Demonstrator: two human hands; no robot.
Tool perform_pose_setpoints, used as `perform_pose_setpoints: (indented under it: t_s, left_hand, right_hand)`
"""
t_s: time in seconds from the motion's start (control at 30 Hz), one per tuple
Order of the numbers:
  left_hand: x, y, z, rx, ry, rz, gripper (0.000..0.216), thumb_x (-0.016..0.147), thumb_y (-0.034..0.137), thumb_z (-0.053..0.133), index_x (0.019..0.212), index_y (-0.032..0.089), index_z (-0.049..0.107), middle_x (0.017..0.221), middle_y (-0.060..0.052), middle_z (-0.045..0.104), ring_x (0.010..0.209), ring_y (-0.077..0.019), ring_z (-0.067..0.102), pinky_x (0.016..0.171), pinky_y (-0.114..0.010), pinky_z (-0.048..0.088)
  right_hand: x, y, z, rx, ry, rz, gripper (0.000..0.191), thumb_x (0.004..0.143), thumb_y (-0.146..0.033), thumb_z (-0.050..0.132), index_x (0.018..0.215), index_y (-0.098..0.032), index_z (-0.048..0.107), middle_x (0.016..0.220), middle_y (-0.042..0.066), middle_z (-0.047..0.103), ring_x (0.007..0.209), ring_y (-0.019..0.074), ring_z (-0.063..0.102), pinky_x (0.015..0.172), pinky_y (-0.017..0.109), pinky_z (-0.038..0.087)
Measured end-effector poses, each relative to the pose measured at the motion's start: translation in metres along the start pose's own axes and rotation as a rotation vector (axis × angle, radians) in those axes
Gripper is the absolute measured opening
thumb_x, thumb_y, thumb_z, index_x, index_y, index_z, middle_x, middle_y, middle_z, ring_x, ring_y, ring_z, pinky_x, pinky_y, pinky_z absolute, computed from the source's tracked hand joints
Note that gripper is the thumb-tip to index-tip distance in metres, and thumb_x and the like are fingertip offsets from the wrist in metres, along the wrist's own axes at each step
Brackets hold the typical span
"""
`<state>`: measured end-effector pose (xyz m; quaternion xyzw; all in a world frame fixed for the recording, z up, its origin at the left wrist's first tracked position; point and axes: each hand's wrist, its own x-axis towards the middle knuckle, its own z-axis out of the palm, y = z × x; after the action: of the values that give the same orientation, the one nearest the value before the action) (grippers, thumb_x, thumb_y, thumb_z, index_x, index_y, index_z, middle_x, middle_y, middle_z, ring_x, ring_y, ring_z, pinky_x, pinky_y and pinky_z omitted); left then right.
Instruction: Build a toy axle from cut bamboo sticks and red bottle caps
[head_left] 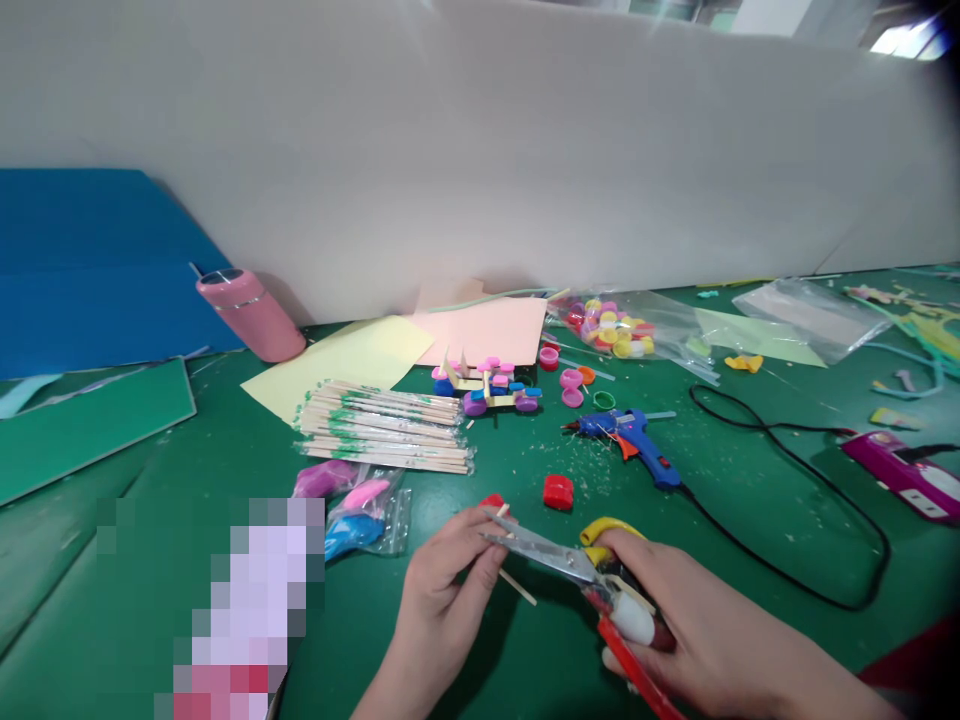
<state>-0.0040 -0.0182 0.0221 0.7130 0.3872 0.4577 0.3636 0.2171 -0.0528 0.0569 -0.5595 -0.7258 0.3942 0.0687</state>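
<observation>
My left hand (450, 590) pinches a thin wooden stick (519, 588), whose lower end sticks out below the fingers. A red piece (492, 502) shows just behind those fingertips; whether the hand touches it is unclear. My right hand (705, 620) is wrapped round a pair of scissors (551, 553) with yellow and red handles and a whitish wrapping near the pivot. Their blades point left and reach the stick at my left fingertips. Past the blades, a red bottle cap piece (558, 491) lies on the green table (517, 450).
A blue glue gun (637, 440) lies to the right, its black cord running to a purple power strip (900, 475). Bundled wrapped sticks (382, 430), small toy cars (499, 393), bagged clay (352, 532), bagged bottle caps (611, 328) and a pink tumbler (255, 315) stand beyond my hands.
</observation>
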Motion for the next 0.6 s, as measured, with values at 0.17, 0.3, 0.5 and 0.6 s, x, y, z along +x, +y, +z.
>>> perform_pose_setpoints:
  t_s: [0.17, 0.3, 0.5, 0.6]
  left_hand:
    - [-0.0005, -0.0021, 0.0002, 0.005, -0.001, -0.022, 0.019, 0.078, 0.008, 0.051, 0.08, 0.018, 0.067, 0.083, -0.005, 0.07, 0.087, -0.0176, 0.062, 0.079, -0.027, 0.049]
    - [-0.0008, -0.0029, 0.0003, -0.007, 0.006, -0.032, 0.018, 0.078, 0.009, 0.051, 0.078, 0.018, 0.067, 0.081, -0.005, 0.069, 0.086, -0.018, 0.062, 0.079, -0.027, 0.049]
    - [-0.0018, -0.0013, 0.0007, -0.013, 0.005, -0.034, 0.018, 0.078, 0.009, 0.051, 0.079, 0.018, 0.067, 0.083, -0.005, 0.07, 0.087, -0.0175, 0.062, 0.08, -0.026, 0.048]
    - [-0.0021, -0.0015, 0.0007, -0.016, 0.014, -0.024, 0.018, 0.077, 0.008, 0.052, 0.077, 0.018, 0.067, 0.082, -0.004, 0.07, 0.086, -0.0169, 0.063, 0.079, -0.025, 0.048]
  right_hand:
    - [-0.0003, 0.0002, 0.0033, -0.001, -0.013, 0.004, 0.022, 0.077, -0.04, 0.052, 0.089, -0.024, 0.045, 0.075, -0.002, 0.059, 0.058, 0.0137, 0.05, 0.048, 0.022, 0.032]
    - [-0.0004, -0.0032, 0.0018, 0.0, -0.037, 0.001, 0.021, 0.079, -0.041, 0.05, 0.089, -0.023, 0.045, 0.076, -0.001, 0.058, 0.059, 0.0142, 0.05, 0.049, 0.023, 0.031]
    - [-0.0001, -0.0043, -0.0003, -0.06, -0.042, -0.003, 0.022, 0.079, -0.042, 0.049, 0.09, -0.022, 0.045, 0.077, 0.002, 0.058, 0.064, 0.0168, 0.051, 0.05, 0.025, 0.029]
    - [0.0002, 0.0005, 0.0041, -0.083, -0.01, -0.021, 0.023, 0.079, -0.043, 0.049, 0.089, -0.022, 0.045, 0.075, 0.001, 0.058, 0.062, 0.0166, 0.051, 0.049, 0.025, 0.028]
